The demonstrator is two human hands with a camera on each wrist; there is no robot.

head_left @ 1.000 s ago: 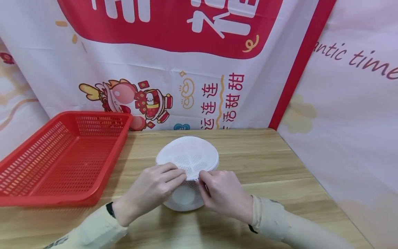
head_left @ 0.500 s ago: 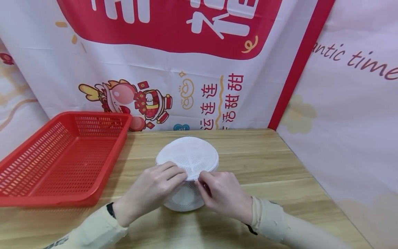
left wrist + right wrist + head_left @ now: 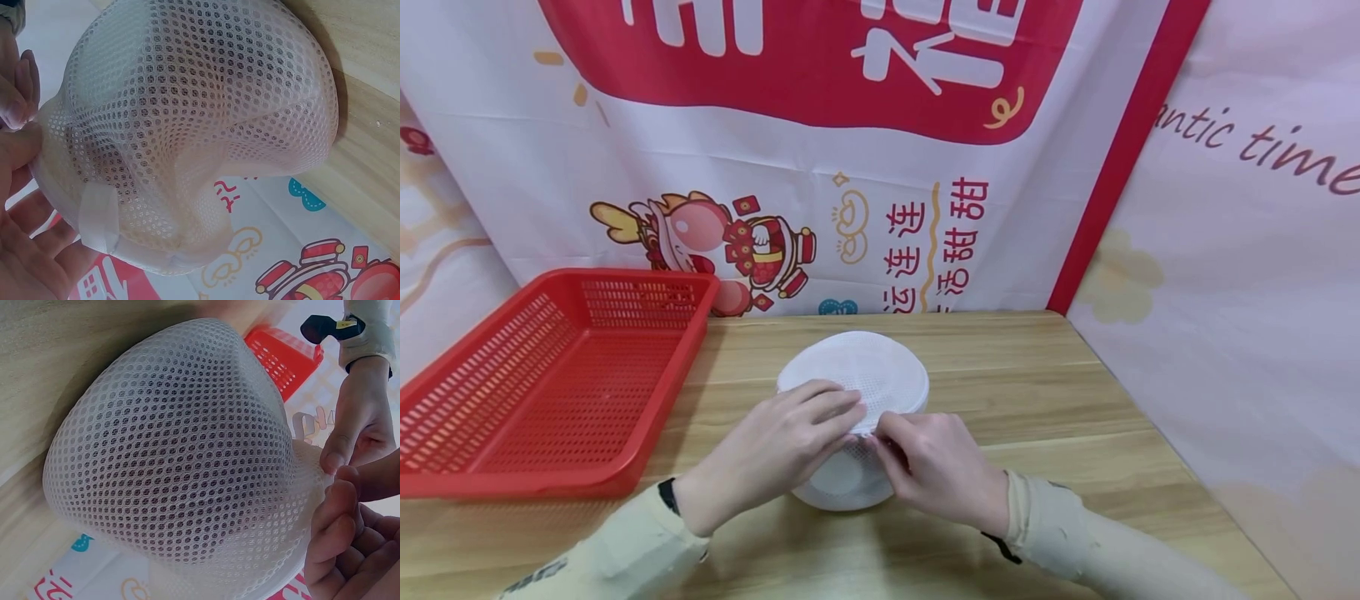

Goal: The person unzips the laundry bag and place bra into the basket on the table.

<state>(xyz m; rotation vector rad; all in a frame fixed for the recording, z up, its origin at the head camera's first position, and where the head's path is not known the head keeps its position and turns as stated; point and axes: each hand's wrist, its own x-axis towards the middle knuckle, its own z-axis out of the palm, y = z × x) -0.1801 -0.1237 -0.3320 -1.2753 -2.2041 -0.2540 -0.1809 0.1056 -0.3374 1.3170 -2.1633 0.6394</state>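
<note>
A round white mesh laundry bag (image 3: 857, 367) stands on the wooden table, its flat lid facing up and tilted toward me. My left hand (image 3: 782, 446) holds the near rim, fingers over the lid and thumb at the edge; in the left wrist view, that thumb (image 3: 22, 147) presses the rim above a white fabric tab (image 3: 99, 215). Close beside it, my right hand (image 3: 936, 467) pinches the rim's front edge between thumb and forefinger. Whatever small part lies inside that pinch is hidden. Through the mesh in the right wrist view, the bag (image 3: 181, 437) looks rounded out.
A red plastic basket (image 3: 647, 433) with slotted walls stands on the left of the wooden table (image 3: 1037, 375). Behind the table hangs a printed red and white cloth (image 3: 820, 150). A pale printed wall covering (image 3: 1240, 275) rises along the right edge.
My right hand's fingertips have shifted slightly left along the bag's front rim. The left hand's fingers have slid a little farther right over the lid. The basket has stayed put.
</note>
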